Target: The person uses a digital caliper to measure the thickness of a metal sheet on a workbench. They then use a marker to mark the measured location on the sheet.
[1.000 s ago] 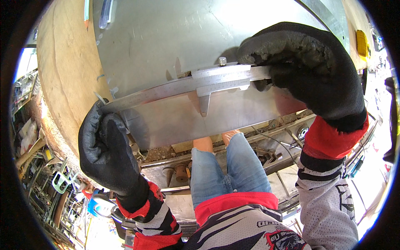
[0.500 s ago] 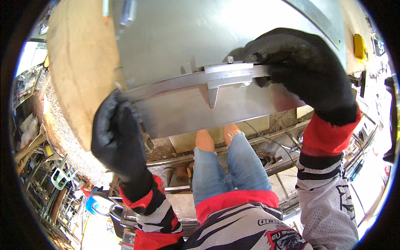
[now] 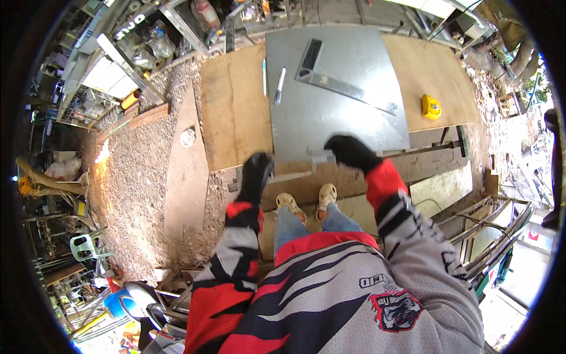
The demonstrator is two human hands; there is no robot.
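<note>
The place was a rough metalworking workshop with gravelly ground (image 3: 141, 177): a bare metal sheet (image 3: 330, 121) lay across plywood boards (image 3: 233, 106), a steel try square (image 3: 342, 88) and a marker (image 3: 279, 87) on it, a pencil (image 3: 265, 76) along its edge, a yellow tape measure (image 3: 431, 107) on the wood, and cluttered metal-framed shelving (image 3: 131, 68) stood around the work surface

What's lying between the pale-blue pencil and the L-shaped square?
A pen: the head view shows it on the metal sheet, with the pencil to its left and the square to its right.
</note>
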